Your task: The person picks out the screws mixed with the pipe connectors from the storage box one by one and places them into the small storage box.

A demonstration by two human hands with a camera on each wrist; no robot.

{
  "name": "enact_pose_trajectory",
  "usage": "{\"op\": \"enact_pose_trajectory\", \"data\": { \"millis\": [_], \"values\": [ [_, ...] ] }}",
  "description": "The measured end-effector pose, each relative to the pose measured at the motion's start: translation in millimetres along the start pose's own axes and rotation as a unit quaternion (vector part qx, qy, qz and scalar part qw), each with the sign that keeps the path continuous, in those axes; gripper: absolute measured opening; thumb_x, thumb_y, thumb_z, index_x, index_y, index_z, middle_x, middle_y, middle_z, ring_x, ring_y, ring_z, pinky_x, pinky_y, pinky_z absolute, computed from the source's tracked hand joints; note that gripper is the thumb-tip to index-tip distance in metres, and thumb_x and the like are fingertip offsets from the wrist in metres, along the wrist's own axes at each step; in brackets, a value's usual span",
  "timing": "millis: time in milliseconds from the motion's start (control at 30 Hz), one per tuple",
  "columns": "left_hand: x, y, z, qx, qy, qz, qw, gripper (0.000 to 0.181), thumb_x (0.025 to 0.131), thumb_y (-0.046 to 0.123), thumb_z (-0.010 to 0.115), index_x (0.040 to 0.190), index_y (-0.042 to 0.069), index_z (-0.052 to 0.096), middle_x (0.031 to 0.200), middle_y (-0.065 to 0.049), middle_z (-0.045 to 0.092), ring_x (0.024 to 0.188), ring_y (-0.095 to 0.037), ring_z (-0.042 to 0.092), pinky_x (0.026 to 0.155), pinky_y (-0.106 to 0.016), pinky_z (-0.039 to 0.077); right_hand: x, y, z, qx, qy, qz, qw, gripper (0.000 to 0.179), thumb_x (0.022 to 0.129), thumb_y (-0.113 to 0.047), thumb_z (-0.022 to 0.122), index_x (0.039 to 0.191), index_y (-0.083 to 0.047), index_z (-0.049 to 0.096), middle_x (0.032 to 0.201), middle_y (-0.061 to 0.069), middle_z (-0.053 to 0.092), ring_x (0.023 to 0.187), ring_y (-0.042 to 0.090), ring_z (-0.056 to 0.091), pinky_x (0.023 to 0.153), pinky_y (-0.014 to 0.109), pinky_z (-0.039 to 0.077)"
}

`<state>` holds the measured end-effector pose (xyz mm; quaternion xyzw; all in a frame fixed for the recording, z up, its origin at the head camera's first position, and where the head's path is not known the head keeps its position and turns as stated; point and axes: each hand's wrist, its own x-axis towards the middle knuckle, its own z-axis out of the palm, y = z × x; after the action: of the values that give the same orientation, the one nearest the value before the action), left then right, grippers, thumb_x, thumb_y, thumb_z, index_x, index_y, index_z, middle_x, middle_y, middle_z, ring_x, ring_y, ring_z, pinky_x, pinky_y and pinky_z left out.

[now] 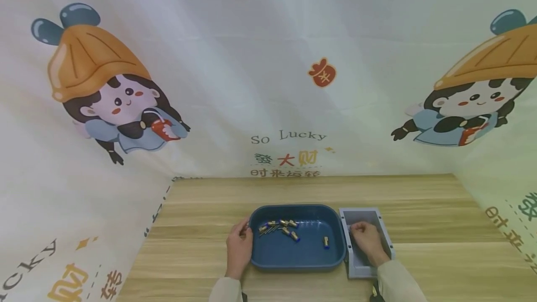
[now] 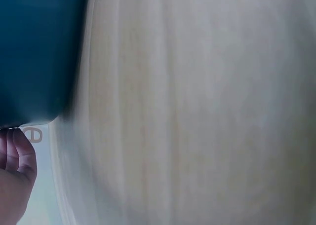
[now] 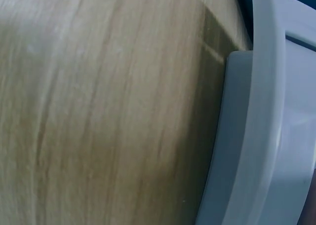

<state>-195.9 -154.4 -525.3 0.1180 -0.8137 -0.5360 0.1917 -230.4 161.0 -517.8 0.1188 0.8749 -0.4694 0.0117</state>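
Pale printed cloth (image 1: 235,73) hangs behind the wood-grained worktop (image 1: 197,232) and along both its sides, with two cartoon figures (image 1: 138,101) on it. One blue tray (image 1: 308,254) sits on the worktop, and one grey box (image 1: 361,273) stands just beside it on the right; whether their edges touch is hard to tell.

Brass fittings (image 1: 295,236) with blue ends lie inside the tray: seven by my count, six loosely grouped toward the left and far side, one on its own near the right. Some thin pins (image 1: 264,233) lie among the group, too small and overlapped to count.

Each fitting looks hard and stiff, small but probably dense for its size, unlikely to break. Smooth metal may roll or slip, so a pinch across the middle of the body should hold best. Pins would likely need fingertips. Tray and box both look like light, fairly rigid plastic, best steadied at the rim.

Two hands are at work. Left hand (image 1: 239,250) holds the tray's left rim, fingers curled against it. Right hand (image 1: 370,240) is inside the box, fingers bent and drawn together; I cannot tell whether they pinch anything.
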Motion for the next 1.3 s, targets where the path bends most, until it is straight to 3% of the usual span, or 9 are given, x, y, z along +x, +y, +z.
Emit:
{"op": "enact_pose_trajectory", "data": {
  "millis": [267,667,1300],
  "values": [
    [-0.6,1.4,0.1,0.001,0.001,0.001,1.0,0.029,0.083,0.003,0.053,0.111,0.004,0.061,0.095,-0.01,0.059,0.087,-0.018,0.054,0.074,-0.027,0.046,0.7,1.5,-1.8,-0.042,0.0,-0.035,0.9985,0.02,0.077,-0.01,0.054,0.084,0.007,0.062,0.079,0.016,0.062,0.073,0.025,0.057,0.061,0.031,0.044],
    [-0.2,-1.6,0.5,0.0,0.0,0.002,1.0,0.029,0.083,0.002,0.053,0.111,0.003,0.061,0.094,-0.009,0.059,0.087,-0.017,0.054,0.073,-0.025,0.045,1.8,2.0,-2.4,-0.121,0.013,-0.105,0.987,0.011,0.072,-0.004,0.055,0.07,0.002,0.063,0.066,0.011,0.062,0.059,0.019,0.054,0.053,0.031,0.043],
    [0.5,-1.2,0.4,-0.002,-0.002,0.001,1.0,0.029,0.084,0.003,0.053,0.112,0.002,0.06,0.094,-0.009,0.059,0.087,-0.018,0.055,0.075,-0.029,0.046,2.9,-1.8,-7.3,-0.123,0.005,-0.108,0.9865,0.013,0.07,-0.004,0.054,0.074,0.0,0.065,0.068,0.009,0.063,0.058,0.014,0.053,0.051,0.027,0.042]
  ]
}}
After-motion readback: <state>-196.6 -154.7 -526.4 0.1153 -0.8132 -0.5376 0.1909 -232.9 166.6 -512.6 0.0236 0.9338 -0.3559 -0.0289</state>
